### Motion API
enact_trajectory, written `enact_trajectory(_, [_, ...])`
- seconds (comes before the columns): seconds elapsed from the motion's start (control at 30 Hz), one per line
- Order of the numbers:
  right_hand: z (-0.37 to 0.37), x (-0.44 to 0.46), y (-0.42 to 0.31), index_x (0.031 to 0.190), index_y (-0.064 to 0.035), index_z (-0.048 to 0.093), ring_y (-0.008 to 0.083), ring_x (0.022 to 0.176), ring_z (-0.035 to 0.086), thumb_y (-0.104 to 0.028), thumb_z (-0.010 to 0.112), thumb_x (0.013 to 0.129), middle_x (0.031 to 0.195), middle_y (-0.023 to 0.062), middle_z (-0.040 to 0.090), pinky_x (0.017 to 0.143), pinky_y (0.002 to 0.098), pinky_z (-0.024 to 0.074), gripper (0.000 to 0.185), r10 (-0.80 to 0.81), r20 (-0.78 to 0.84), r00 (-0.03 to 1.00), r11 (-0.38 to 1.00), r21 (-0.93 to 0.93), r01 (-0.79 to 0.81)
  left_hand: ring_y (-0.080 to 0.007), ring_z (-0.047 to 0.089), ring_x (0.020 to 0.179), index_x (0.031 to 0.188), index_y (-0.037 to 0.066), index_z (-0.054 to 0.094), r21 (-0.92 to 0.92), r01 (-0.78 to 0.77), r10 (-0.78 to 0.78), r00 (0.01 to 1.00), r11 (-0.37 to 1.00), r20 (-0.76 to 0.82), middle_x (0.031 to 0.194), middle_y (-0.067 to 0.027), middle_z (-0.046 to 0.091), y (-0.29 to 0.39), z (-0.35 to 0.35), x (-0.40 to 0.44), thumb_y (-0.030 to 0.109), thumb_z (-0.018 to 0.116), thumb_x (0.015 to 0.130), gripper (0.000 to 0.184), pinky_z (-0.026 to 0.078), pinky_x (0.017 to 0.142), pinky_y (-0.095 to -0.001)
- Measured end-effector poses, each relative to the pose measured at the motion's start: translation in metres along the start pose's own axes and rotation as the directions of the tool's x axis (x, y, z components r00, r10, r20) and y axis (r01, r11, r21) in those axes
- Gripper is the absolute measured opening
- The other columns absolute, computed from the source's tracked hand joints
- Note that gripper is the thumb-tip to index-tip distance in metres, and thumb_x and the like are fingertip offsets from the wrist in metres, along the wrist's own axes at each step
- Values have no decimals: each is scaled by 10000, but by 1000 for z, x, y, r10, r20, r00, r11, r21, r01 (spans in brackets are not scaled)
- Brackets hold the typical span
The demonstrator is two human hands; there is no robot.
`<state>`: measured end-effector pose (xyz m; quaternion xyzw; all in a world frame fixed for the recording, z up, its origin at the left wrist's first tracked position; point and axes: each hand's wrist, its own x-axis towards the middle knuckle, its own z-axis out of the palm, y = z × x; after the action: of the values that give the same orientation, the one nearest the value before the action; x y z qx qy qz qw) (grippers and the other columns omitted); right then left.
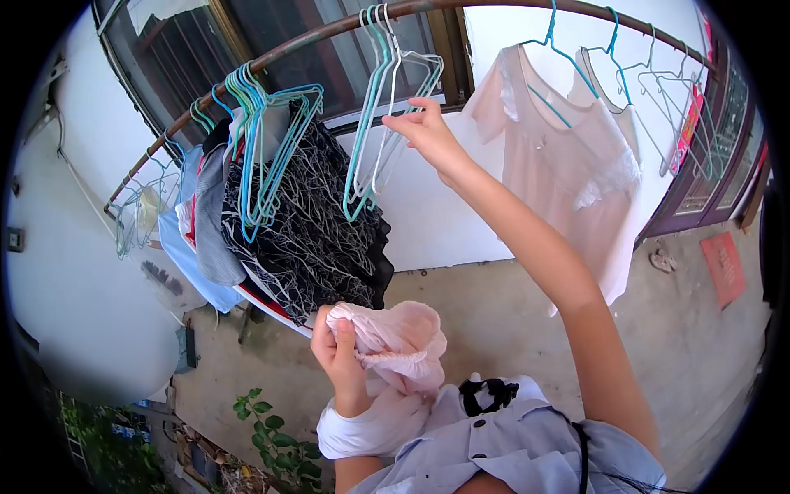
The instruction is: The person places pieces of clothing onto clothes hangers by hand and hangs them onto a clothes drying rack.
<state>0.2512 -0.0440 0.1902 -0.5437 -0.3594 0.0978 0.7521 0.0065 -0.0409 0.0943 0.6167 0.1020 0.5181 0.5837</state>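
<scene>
My left hand [336, 354] is closed on a bunched pale pink garment [403, 337] with a gathered edge, held low in front of my body. White cloth [362, 428] lies around my left forearm. Raised to the rail, my right hand [424, 136] has its thumb and fingers apart, and its fingertips reach a white hanger [378, 156]. I cannot tell whether they press on its wire. Beside that hanger hang several mint-green hangers [356, 165], with no clothes on them.
A rusty rail [321, 37] crosses above. On its left hang a black patterned garment [313, 214], other clothes and several blue hangers [263, 165]. A sheer pink top [551, 140] hangs on the right. Below are a leafy plant [276, 436] and a red mat [722, 269].
</scene>
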Motion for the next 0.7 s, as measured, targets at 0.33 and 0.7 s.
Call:
enact_trajectory(0.33, [-6, 23, 1, 977, 19, 419, 84, 407, 364, -89, 400, 833, 543, 12, 397, 352, 239, 314, 181, 13, 11, 1000, 955, 297, -15, -35, 391, 567, 718, 30, 420, -3, 35, -35, 999, 999, -32, 645, 3, 457, 1, -11, -8, 217, 480, 826, 224, 304, 503, -165])
enact_trajectory(0.7, [-43, 19, -2, 992, 5, 461, 35, 399, 283, -115, 410, 844, 543, -20, 358, 321, 187, 258, 197, -205, -55, 977, 965, 156, 212, -33, 386, 572, 716, 36, 411, 14, 38, -37, 999, 999, -40, 646, 7, 449, -5, -5, -6, 196, 465, 834, 206, 303, 509, -164])
